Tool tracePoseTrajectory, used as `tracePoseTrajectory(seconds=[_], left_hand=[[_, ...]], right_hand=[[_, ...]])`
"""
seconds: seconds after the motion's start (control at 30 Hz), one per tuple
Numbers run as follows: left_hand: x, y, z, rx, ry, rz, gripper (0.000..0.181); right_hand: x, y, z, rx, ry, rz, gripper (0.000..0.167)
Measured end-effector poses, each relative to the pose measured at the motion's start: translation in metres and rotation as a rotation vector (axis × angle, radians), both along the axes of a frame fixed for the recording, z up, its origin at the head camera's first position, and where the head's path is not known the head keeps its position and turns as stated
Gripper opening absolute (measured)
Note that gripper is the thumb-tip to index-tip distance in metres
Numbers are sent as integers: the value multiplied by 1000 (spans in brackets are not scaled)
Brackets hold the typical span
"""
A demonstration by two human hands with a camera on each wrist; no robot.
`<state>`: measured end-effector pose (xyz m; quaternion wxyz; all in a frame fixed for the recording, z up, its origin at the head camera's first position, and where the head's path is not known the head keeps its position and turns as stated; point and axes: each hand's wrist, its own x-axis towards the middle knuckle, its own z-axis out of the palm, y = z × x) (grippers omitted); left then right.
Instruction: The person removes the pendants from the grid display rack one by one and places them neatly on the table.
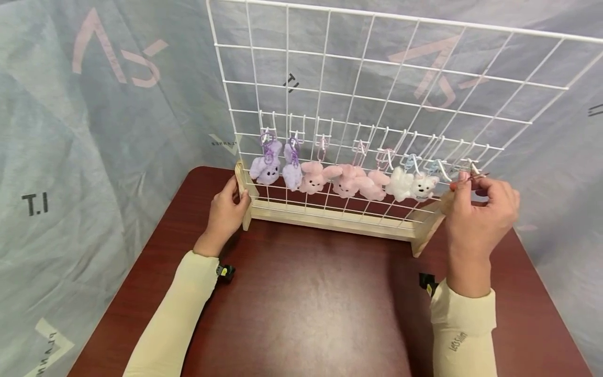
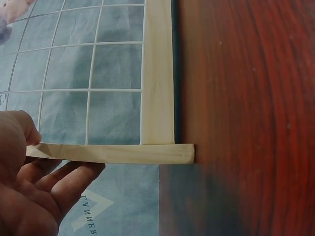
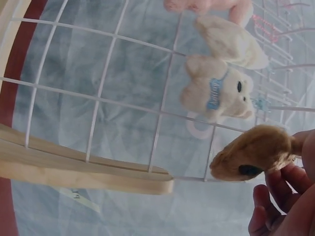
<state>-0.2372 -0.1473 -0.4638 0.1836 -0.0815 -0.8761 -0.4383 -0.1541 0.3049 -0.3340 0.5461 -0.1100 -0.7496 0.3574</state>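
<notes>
**Brown plush pinched at the right end of a rack of hanging toys**

A person's right hand [image 1: 478,225] pinches a brown plush [image 3: 256,152] by one end, close to the rightmost hook [image 1: 473,166] on a white wire grid [image 1: 362,59]. The left hand [image 1: 229,208] grips the left wooden end piece [image 2: 123,154] between thumb and fingers, apparently to steady the rack on the dark red tabletop [image 1: 301,293]. Two lilac toys [image 1: 267,170], three pink toys [image 1: 347,181] and two white toys [image 1: 423,186] hang in a row from hooks; several touch, and crowding may be why some face sideways.

In the head view, the right hand hides almost all of the brown plush. The right wrist view shows its fur and a dark patch, but no readable face. Whether its loop is over the hook cannot be told. The left wrist view cuts off part of the left hand.
</notes>
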Motion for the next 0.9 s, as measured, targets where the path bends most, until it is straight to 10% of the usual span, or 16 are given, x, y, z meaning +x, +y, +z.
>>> tracePoseTrajectory(seconds=[0.9], left_hand=[[0,-1,0,17,9,-18,50]], right_hand=[[33,-23,25,-24,146,3,30]])
